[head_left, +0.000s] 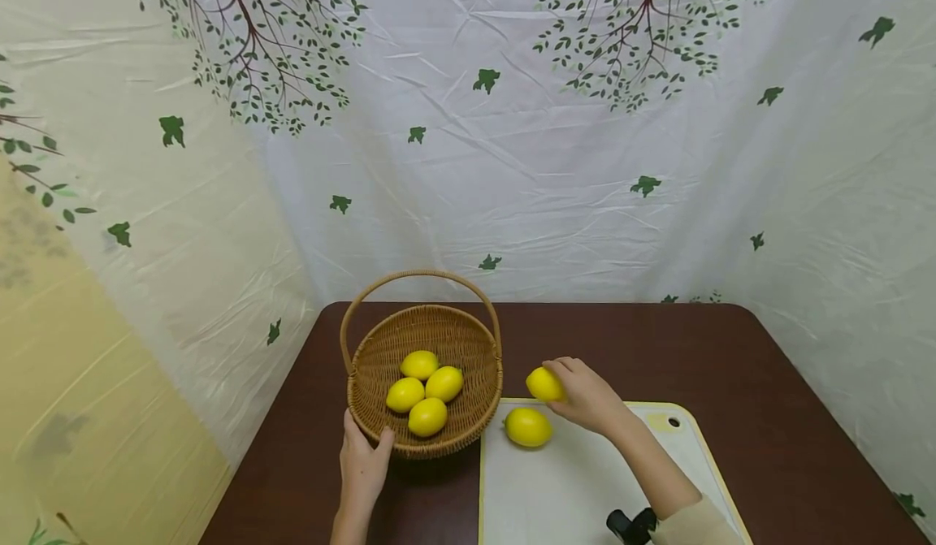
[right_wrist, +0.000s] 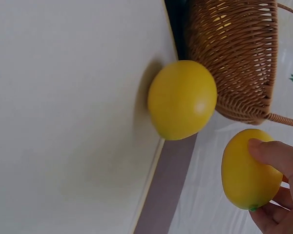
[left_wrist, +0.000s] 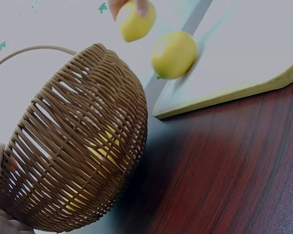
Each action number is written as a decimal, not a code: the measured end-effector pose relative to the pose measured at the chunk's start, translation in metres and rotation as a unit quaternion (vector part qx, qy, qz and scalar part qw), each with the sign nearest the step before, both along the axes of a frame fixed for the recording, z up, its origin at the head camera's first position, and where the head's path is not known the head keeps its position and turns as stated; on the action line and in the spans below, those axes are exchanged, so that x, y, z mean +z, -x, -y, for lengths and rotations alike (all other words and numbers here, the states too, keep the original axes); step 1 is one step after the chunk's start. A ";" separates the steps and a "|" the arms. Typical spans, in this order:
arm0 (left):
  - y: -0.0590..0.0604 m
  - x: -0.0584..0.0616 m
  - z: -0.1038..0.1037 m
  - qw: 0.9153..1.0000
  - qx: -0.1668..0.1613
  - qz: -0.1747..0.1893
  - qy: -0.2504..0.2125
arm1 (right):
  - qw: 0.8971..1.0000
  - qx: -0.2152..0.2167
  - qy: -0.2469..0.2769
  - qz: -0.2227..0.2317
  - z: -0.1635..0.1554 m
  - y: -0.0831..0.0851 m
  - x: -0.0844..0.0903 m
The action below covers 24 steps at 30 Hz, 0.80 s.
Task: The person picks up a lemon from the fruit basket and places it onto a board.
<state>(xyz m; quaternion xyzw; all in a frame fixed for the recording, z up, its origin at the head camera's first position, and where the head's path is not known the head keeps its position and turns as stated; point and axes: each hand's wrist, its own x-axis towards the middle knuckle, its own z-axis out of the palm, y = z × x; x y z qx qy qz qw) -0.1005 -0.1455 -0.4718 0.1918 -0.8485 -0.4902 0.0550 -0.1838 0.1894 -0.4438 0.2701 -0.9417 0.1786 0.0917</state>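
Note:
My left hand grips the near rim of a round wicker basket, thumb over the edge, and tips its mouth toward me. Several yellow lemons lie together inside it; through the weave in the left wrist view they show as yellow patches. My right hand pinches another lemon between thumb and fingers, above the far side of a white cutting board. One more lemon rests on the board near its left edge, just below the held one and right of the basket.
The cutting board has a yellowish border and a corner hole. A dark brown table lies under everything. The basket's arched handle rises at the back. Behind the table hangs a white leaf-print curtain. A black strapped device sits at the right wrist.

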 end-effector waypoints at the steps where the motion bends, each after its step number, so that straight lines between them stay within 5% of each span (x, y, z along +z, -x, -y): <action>1: 0.000 0.000 0.000 1.000 -0.001 0.001 -0.001 | 1.000 -0.002 0.001 -0.003 -0.002 -0.001 -0.002; 6: 0.001 -0.002 0.002 1.000 -0.003 0.002 -0.004 | 1.000 -0.009 0.005 -0.023 -0.012 -0.008 -0.015; 24: 0.001 -0.003 0.002 1.000 0.006 0.001 -0.006 | 0.999 -0.027 0.006 0.028 -0.028 -0.021 -0.045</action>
